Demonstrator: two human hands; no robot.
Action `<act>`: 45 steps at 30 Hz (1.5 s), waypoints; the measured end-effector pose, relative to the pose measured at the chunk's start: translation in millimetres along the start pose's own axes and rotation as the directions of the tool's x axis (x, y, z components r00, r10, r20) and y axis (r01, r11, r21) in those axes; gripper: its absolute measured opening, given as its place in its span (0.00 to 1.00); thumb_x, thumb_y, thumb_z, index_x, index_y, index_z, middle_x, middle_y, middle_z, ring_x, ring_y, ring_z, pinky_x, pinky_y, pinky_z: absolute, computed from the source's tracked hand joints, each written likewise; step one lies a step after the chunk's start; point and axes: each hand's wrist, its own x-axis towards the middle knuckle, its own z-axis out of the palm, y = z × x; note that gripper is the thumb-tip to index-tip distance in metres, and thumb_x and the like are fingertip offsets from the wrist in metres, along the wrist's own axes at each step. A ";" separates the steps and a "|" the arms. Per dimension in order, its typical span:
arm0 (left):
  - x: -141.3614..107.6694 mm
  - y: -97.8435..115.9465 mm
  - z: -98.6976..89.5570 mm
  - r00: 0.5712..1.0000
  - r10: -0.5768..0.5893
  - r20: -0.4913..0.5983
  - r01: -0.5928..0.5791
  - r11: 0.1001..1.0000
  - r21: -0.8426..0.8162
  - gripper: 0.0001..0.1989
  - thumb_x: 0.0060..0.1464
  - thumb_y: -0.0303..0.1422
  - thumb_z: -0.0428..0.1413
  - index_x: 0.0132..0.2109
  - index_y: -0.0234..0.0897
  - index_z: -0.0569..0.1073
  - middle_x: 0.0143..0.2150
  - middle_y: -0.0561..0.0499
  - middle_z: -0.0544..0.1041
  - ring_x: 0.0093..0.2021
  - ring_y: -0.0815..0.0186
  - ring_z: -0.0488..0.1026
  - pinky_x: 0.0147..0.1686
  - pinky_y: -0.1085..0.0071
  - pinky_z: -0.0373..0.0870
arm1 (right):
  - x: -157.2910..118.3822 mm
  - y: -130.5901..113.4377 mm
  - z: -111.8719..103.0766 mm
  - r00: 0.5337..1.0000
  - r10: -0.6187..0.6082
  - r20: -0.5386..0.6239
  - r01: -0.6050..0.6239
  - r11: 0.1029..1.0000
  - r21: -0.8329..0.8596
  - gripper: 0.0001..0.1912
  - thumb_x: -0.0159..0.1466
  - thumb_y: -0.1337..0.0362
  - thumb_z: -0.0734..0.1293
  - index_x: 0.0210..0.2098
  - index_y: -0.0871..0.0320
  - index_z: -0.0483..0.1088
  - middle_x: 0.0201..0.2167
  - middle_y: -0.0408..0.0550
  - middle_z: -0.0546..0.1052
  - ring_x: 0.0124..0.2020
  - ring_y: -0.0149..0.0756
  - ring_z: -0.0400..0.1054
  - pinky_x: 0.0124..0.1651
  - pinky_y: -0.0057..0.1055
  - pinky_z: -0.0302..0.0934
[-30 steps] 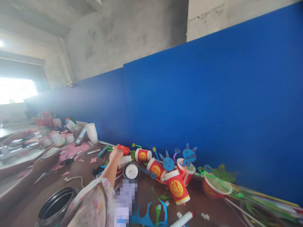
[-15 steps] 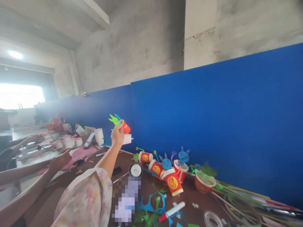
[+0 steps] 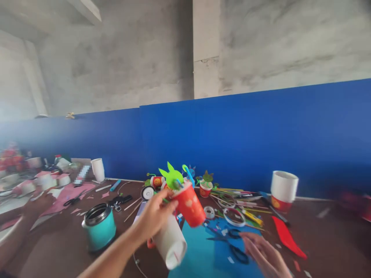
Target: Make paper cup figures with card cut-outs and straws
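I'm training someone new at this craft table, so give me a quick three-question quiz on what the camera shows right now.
1. Which hand holds the red cup with hearts: A, left; B, right; C, neither?
2. True or false: the scissors by the right hand are over pink paper.
3. Fill in: the paper cutout with pointed tips, above that cup's rim, is coloured ___.

Key:
1. A, the left hand.
2. False; they are over blue paper.
3. Green.

A head camera looks across the table (image 3: 63,245)
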 end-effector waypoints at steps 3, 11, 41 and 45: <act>-18.5 -1.4 47.4 0.967 0.084 0.241 -0.060 0.993 -0.104 0.07 0.52 0.34 0.53 0.36 0.35 0.72 0.28 0.52 0.73 0.27 0.69 0.67 0.27 0.75 0.63 | -17.7 -56.2 19.8 0.969 -0.024 0.245 -0.064 0.936 0.345 0.34 0.54 0.38 0.63 0.50 0.56 0.69 0.43 0.53 0.77 0.43 0.47 0.71 0.41 0.35 0.66; -11.2 -29.6 88.5 0.951 0.204 0.232 -0.196 0.979 -0.059 0.19 0.56 0.34 0.51 0.55 0.41 0.64 0.31 0.51 0.71 0.32 0.66 0.69 0.33 0.72 0.65 | -13.9 -56.7 37.3 0.995 0.053 0.080 -0.083 0.893 0.443 0.31 0.48 0.45 0.72 0.42 0.62 0.69 0.22 0.43 0.72 0.21 0.31 0.63 0.26 0.27 0.58; 77.3 -97.3 128.2 0.910 -0.369 -0.187 0.219 0.813 -0.540 0.19 0.36 0.39 0.66 0.14 0.36 0.65 0.13 0.58 0.61 0.19 0.70 0.63 0.22 0.74 0.59 | 15.1 -46.5 22.5 0.963 0.194 0.188 -0.216 0.971 0.106 0.13 0.51 0.56 0.63 0.29 0.59 0.67 0.18 0.42 0.69 0.18 0.29 0.60 0.20 0.24 0.52; 95.3 -104.3 122.3 0.868 -0.440 -0.230 0.248 0.786 -0.567 0.23 0.38 0.34 0.66 0.13 0.38 0.58 0.12 0.61 0.56 0.18 0.73 0.59 0.23 0.75 0.61 | 20.4 -42.7 15.7 0.951 0.200 0.236 -0.258 0.933 0.250 0.14 0.48 0.54 0.67 0.26 0.59 0.67 0.16 0.40 0.67 0.17 0.26 0.58 0.19 0.22 0.51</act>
